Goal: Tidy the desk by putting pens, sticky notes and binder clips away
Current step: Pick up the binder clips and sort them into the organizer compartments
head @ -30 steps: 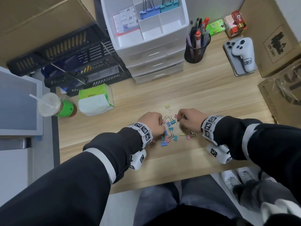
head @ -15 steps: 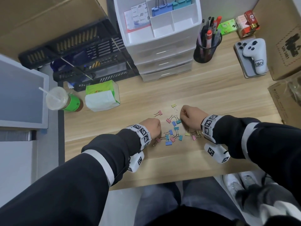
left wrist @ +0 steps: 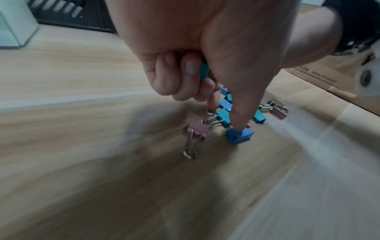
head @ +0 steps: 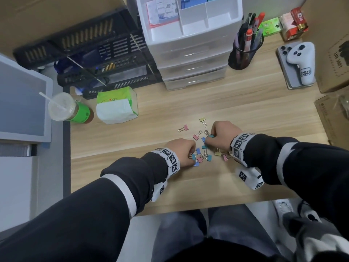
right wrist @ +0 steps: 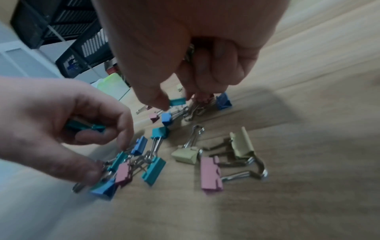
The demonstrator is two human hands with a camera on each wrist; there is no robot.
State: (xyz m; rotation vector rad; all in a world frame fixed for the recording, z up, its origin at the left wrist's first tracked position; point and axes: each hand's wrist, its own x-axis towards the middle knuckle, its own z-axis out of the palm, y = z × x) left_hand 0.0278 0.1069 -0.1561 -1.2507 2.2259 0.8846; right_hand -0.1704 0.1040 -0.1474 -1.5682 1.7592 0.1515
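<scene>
Small coloured binder clips lie scattered on the wooden desk. My left hand is at the near left of the pile. It keeps a teal clip in its curled fingers, and its thumb presses a blue clip. A pink clip lies just beside that. My right hand is at the far right of the pile and pinches a teal clip between thumb and finger, with wire handles in the palm. Yellow clips and a pink clip lie loose.
A white drawer unit stands at the back; its top tray holds sticky notes and clips. Beside it is a mesh pen cup. Around are a tissue pack, a drink cup, black trays, a phone with a controller and cardboard boxes.
My left hand has drawn back toward me to the near side of the pile, uncovering a pink clip. My right hand stays at the far side. The head view has shifted.
</scene>
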